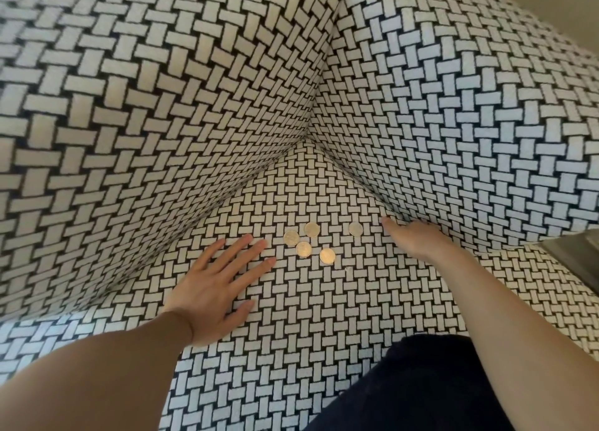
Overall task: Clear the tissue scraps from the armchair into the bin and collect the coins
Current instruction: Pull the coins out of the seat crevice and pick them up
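Note:
Several gold-coloured coins (303,248) lie flat on the seat of the armchair (291,317), which is covered in a black-and-white basket-weave fabric. One more coin (355,228) lies apart to the right. My left hand (220,284) rests flat on the seat with fingers spread, its fingertips just left of the coin cluster. My right hand (418,239) lies on the seat to the right of the coins, beside the right armrest, with one finger stretched toward the lone coin; its other fingers are hidden. I see no tissue scraps and no bin.
The chair's back (162,106) and right armrest (453,122) rise steeply around the seat and meet in a corner behind the coins. My dark-clothed leg (421,388) is at the seat's front right. A grey surface (577,255) shows at the right edge.

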